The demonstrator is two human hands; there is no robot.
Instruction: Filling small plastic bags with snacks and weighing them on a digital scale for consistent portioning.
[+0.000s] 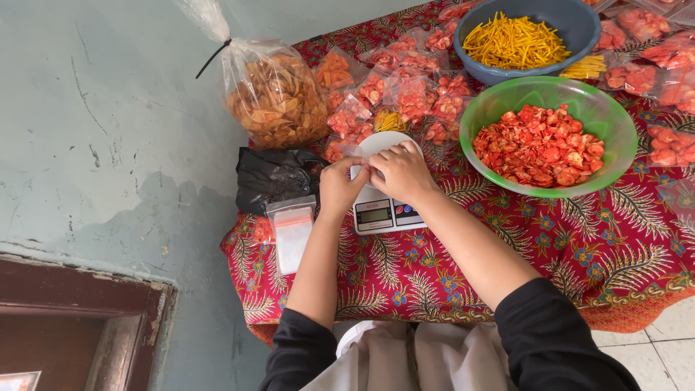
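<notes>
My left hand [339,187] and my right hand [402,172] meet over a small white kitchen scale [384,211], fingertips pinched together on the top of a small clear plastic bag [360,161] that is mostly hidden by the hands. The scale's round white platform [382,140] shows behind the fingers. A green bowl [607,119] of red-orange chips stands just right of my right hand. Several small filled packets of red chips [405,94] lie heaped beyond the scale.
A blue bowl [572,29] of yellow sticks sits at the back. A large tied bag of brown chips [275,98] leans by the wall. A black bag [275,177] and a stack of empty zip bags [292,232] lie left. Red patterned cloth [579,246] covers the table.
</notes>
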